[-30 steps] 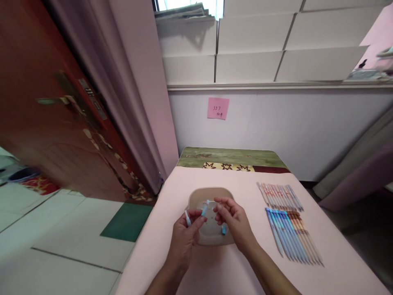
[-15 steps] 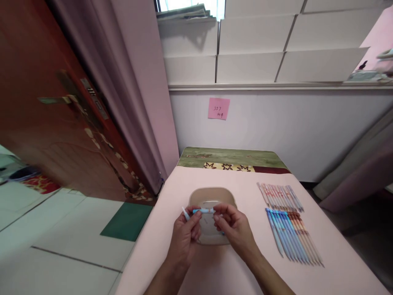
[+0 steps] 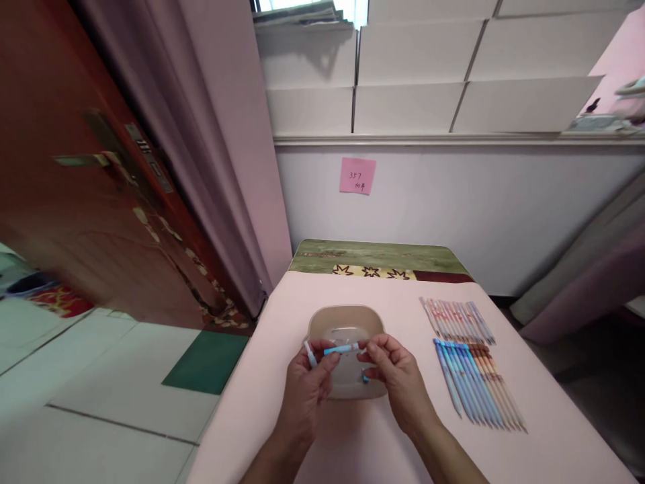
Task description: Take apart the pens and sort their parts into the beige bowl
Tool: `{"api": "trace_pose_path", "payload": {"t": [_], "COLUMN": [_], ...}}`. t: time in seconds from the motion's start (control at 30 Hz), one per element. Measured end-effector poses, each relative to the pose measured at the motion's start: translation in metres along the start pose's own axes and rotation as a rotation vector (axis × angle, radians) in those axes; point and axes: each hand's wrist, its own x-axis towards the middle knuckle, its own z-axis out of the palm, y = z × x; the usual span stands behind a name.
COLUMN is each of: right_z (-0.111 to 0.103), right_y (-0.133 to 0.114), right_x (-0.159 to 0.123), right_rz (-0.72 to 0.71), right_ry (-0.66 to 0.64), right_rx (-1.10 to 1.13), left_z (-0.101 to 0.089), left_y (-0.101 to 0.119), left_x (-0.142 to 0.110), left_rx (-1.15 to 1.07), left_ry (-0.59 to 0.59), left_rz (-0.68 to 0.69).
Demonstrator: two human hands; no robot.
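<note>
Over the beige plastic bin point(image 3: 347, 316), my left hand point(image 3: 308, 386) is closed on pen parts. A bright-blue and pale pen piece point(image 3: 341, 349) lies sideways between its thumb and finger. A whitish tapered pen piece point(image 3: 310, 353) sticks up between the same hand's fingers. My right hand point(image 3: 398, 376) pinches at the right end of the blue piece; what exactly its fingertips hold is too small to make out. Below them, a small blue part point(image 3: 365, 376) shows by its curled fingers. A few small, indistinct bits lie in the bin.
To the right, a row of blue and tan pens point(image 3: 478, 383) lies on the pink tabletop cover point(image 3: 403, 437). Behind it is a row of pale pinkish pens point(image 3: 456, 321). A white wall with a pink sticky note point(image 3: 357, 176) stands beyond the table.
My right hand has shifted slightly right, and its fingertips now sit at the end of the blue piece. That piece has tilted, and the small blue part shows more clearly.
</note>
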Motion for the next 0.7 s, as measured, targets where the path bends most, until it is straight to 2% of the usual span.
{"api": "trace_pose_path", "payload": {"t": [0.23,0.4,0.5,0.6,0.7], "right_z": [0.008,0.01,0.009,0.006,0.006], "right_y": [-0.005,-0.008,-0.013,-0.02,-0.025], "right_x": [-0.003,-0.004,-0.003,-0.001,-0.001], "right_rz": [-0.062,-0.134,-0.168,-0.19,-0.17], "right_ry": [-0.037,-0.068,-0.045,0.028,0.019], "right_rx": [-0.01,-0.027,-0.074,-0.112,-0.105], "left_z": [0.001,0.001,0.003,0.005,0.007], "left_y": [0.003,0.005,0.006,0.007,0.007], "left_x": [-0.001,-0.001,-0.003,-0.006,-0.008], "left_rx": [0.171,0.328,0.331,0.288,0.27], "left_ry": [0.02,-0.064,-0.101,-0.06,-0.043], "left_rz": [-0.013,0.053,0.028,-0.019,-0.039]}}
